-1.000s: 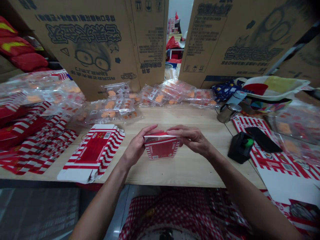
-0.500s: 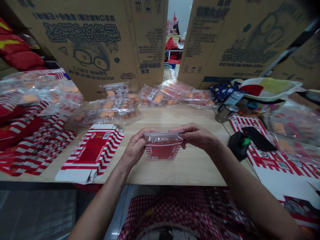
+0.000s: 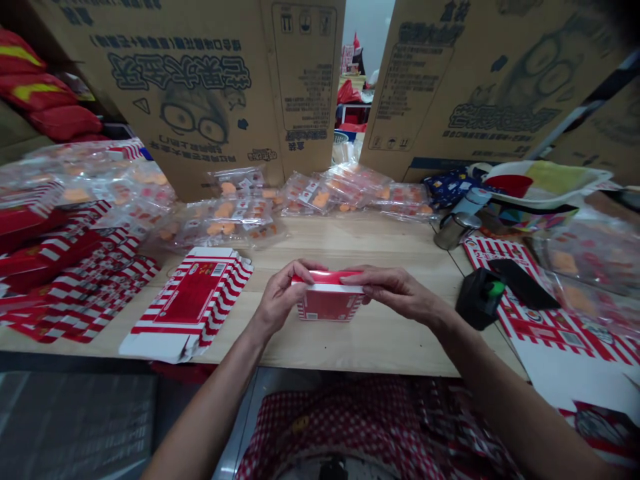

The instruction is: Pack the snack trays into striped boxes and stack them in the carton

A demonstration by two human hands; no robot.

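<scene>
A red and white striped carton (image 3: pixel 331 306) stands upright on the wooden table in front of me, its top flap folded down over the opening. My left hand (image 3: pixel 286 291) grips the carton's upper left corner, thumb at the front edge. On the upper right corner, my right hand (image 3: pixel 395 291) is closed with its fingers along the flap. The carton's contents are hidden. Left of it lies a stack of flat striped cartons (image 3: pixel 186 293).
Clear bags with orange pieces (image 3: pixel 225 217) line the back of the table. More striped cartons (image 3: pixel 75 287) pile up at far left. At right are a black tape dispenser (image 3: pixel 477 298), a metal cup (image 3: pixel 455 230) and a white basin (image 3: pixel 565 183). Large cardboard boxes (image 3: pixel 200 87) stand behind.
The carton's top, open before with a clear bag showing inside, is now folded down. Both hands have pressed in around the top edge. The view has shifted slightly.
</scene>
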